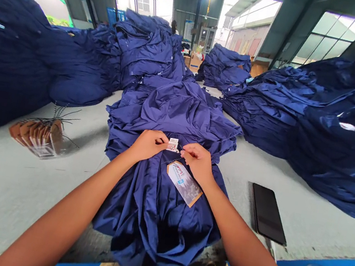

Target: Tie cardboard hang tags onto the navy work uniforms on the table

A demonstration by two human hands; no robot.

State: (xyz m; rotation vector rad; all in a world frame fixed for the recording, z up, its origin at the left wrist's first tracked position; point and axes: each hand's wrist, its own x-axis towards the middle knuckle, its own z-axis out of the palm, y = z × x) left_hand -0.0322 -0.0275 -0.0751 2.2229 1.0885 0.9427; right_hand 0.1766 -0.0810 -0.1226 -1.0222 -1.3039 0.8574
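Observation:
A navy blue garment (140, 190) lies spread before me, hanging over the table's front edge. Near its upper middle, my left hand (150, 145) pinches the left side of a small white label (173, 144) that appears to be on the garment. Just right of the label, my right hand (197, 159) has its thumb and fingertips closed on a thin dark hang tag string (180, 148). From that string a printed hang tag (184, 183) with an orange-brown edge lies on the cloth below my right hand.
A bundle of brown hang tags (37, 136) with black strings lies on the table (74, 188) at left. At right is a black phone (269, 213) with a white cable. Piles of navy garments (272, 104) rise at both sides and behind.

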